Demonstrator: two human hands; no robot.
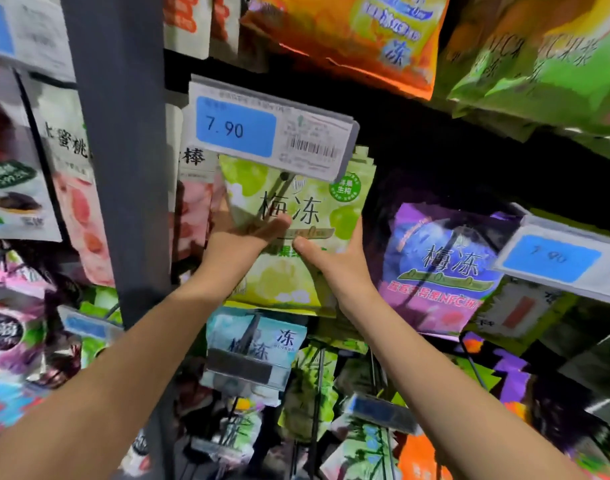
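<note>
The setting was a shop's hanging display, packed with bright snack pouches on wire pegs beside a grey upright post (123, 168).

The left hand (241, 244) laid its thumb across the front of a green plum-jelly pouch (296, 206), with its fingers tucked out of sight behind the left edge. The right hand (334, 261) pinched the same pouch, its thumb on the front and its fingers running up the right edge. Both hands therefore gripped the pouch at mid-height. It hung on a peg hook (281, 187) just under a blue 7.90 price tag (262, 129), at the front of a row of like pouches. A purple pouch (442, 265) hung to its right and a pale blue pouch (258, 344) below.

The pouch looked light, with a glossy film that would probably be slick and would buckle if squeezed. Its contents were likely soft lumps that shift. Holding the two side edges, as here, seemed sound. The punched hole at the top looked like the weak spot, so it ought to slide straight along the peg rather than be tugged downward.
</note>
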